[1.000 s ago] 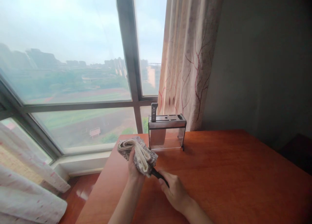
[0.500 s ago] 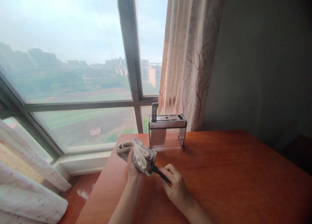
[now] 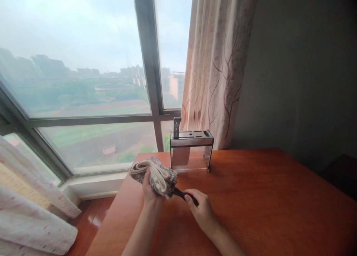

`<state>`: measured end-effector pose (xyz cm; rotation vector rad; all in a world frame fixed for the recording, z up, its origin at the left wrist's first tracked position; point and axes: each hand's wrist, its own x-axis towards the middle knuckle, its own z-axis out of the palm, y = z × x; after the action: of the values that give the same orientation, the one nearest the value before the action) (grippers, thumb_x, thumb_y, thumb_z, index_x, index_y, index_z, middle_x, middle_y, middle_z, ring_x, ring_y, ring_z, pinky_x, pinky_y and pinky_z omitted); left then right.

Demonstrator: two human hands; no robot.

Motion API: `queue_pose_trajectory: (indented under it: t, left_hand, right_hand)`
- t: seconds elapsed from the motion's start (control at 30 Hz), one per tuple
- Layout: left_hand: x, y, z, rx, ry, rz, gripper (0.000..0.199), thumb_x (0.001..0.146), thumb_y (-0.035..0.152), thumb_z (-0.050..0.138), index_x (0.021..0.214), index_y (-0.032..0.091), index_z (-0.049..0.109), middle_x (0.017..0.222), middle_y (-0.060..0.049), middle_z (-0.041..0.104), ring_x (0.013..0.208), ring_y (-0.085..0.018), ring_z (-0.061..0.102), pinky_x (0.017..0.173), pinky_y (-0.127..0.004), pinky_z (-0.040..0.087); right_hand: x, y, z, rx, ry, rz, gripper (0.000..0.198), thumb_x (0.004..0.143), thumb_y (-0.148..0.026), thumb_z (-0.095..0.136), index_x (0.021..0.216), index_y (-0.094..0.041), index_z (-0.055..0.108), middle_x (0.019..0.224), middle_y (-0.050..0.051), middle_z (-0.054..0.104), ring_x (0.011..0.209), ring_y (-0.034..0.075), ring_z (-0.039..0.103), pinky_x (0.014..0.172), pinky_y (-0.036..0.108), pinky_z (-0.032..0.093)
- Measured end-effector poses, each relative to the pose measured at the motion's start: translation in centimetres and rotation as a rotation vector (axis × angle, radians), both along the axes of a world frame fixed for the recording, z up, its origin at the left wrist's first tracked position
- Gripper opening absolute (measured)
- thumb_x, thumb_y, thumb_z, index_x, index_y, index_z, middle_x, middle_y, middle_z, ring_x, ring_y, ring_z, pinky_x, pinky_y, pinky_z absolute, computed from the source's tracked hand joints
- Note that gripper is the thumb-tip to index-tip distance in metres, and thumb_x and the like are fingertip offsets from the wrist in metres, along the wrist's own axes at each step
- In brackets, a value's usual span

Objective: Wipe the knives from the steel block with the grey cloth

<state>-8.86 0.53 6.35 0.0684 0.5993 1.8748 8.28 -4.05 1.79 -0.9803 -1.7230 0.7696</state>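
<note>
A folded, fluffy grey-and-white cloth (image 3: 156, 176) is gripped in my left hand (image 3: 150, 191), the thumb pressed onto its folds. From the cloth's right end sticks out the black handle of a knife (image 3: 178, 192); whatever lies inside the cloth is hidden. My right hand (image 3: 202, 207) is closed around that handle. Both hands are raised over the near left part of the table. Just beyond them stands a clear-sided knife block (image 3: 191, 155) with a slotted metal top. One knife (image 3: 176, 128) stands upright in its left slot, the handle showing.
The reddish-brown wooden table (image 3: 251, 196) has its left edge beside my left arm. Behind it are a large window (image 3: 83, 81) and a patterned curtain (image 3: 217, 70). Another curtain (image 3: 33, 219) hangs at the lower left, and a dark wall (image 3: 295, 74) is on the right.
The cloth and my left hand have shifted slightly left and up. My right hand has turned a little on the black handle, with the thumb now lying along it. The knife block has not moved.
</note>
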Motion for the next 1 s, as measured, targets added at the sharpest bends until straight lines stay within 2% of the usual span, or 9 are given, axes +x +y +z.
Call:
queue_pose_trajectory:
  t: [0.1,0.2,0.3,0.47,0.57,0.67,0.73,0.87,1.0]
  left_hand:
    - [-0.33,0.12,0.13,0.013,-0.018,0.002,0.019,0.085,0.027,0.054,0.092,0.015,0.067,0.073,-0.002,0.071,0.064,-0.017,0.068,0.066,-0.029,0.056]
    - [-0.47,0.23,0.14,0.005,-0.026,0.035,0.019,0.086,0.026,0.053,0.092,0.015,0.067,0.074,-0.002,0.072,0.065,-0.016,0.068,0.067,-0.028,0.055]
    - [-0.54,0.28,0.12,0.01,-0.016,0.048,0.02,0.086,0.025,0.053,0.096,0.015,0.067,0.075,-0.002,0.072,0.066,-0.016,0.068,0.069,-0.028,0.055]
    - [-0.65,0.16,0.23,-0.003,-0.02,0.033,0.022,0.086,0.026,0.053,0.099,0.016,0.067,0.073,-0.002,0.072,0.065,-0.017,0.068,0.067,-0.029,0.056]
    - [-0.63,0.05,0.24,0.001,-0.031,0.006,0.022,0.085,0.026,0.055,0.1,0.017,0.067,0.075,-0.002,0.073,0.066,-0.018,0.069,0.066,-0.031,0.056]
    - [-0.62,0.04,0.14,0.018,-0.038,0.002,0.023,0.084,0.026,0.056,0.102,0.017,0.067,0.077,-0.003,0.073,0.067,-0.018,0.069,0.068,-0.031,0.056]
    - [-0.66,0.09,0.08,0.028,-0.028,0.013,0.024,0.084,0.026,0.055,0.103,0.016,0.067,0.076,-0.003,0.073,0.068,-0.018,0.069,0.069,-0.03,0.056]
    - [-0.85,0.19,0.11,0.058,0.004,0.03,0.026,0.083,0.025,0.055,0.105,0.017,0.066,0.079,-0.002,0.072,0.069,-0.017,0.068,0.072,-0.029,0.055]
    - [-0.94,0.22,0.2,0.059,0.007,0.042,0.026,0.084,0.026,0.054,0.105,0.017,0.066,0.078,-0.002,0.072,0.068,-0.017,0.068,0.073,-0.031,0.054]
  right_hand:
    - [0.01,0.12,0.01,0.05,-0.016,-0.011,0.016,0.085,-0.023,0.057,0.098,-0.021,0.066,0.087,0.005,0.063,0.079,0.019,0.061,0.07,0.026,0.047]
    - [-0.01,0.2,-0.17,0.081,-0.01,-0.03,0.023,0.079,-0.014,0.059,0.1,-0.023,0.064,0.091,0.004,0.059,0.082,0.018,0.059,0.072,0.025,0.047]
    - [-0.02,0.28,-0.37,0.11,-0.011,-0.062,0.025,0.079,-0.011,0.057,0.1,-0.023,0.065,0.092,0.004,0.057,0.083,0.017,0.059,0.073,0.025,0.047]
    - [0.26,0.22,-0.27,0.087,-0.049,-0.073,0.016,0.084,-0.026,0.059,0.096,-0.022,0.067,0.085,0.004,0.064,0.077,0.018,0.062,0.068,0.025,0.048]
    - [0.4,0.05,-0.2,-0.005,-0.026,-0.069,0.022,0.088,-0.036,0.053,0.094,-0.021,0.068,0.074,0.004,0.067,0.069,0.019,0.064,0.064,0.025,0.047]
    - [0.38,-0.02,-0.17,-0.088,0.001,-0.044,0.03,0.092,-0.04,0.046,0.092,-0.019,0.067,0.055,0.0,0.061,0.051,0.016,0.059,0.052,0.023,0.044]
    - [0.33,0.03,-0.04,-0.062,-0.012,-0.049,0.028,0.092,-0.039,0.047,0.089,-0.019,0.067,0.061,0.002,0.063,0.056,0.017,0.06,0.054,0.024,0.044]
    - [0.18,0.18,0.28,0.032,-0.019,-0.081,0.017,0.085,-0.03,0.058,0.098,-0.021,0.066,0.088,0.006,0.066,0.078,0.02,0.063,0.065,0.025,0.048]
    - [0.03,0.23,0.15,0.072,0.014,-0.091,0.017,0.083,-0.021,0.058,0.099,-0.023,0.065,0.093,0.006,0.063,0.085,0.02,0.062,0.068,0.025,0.05]
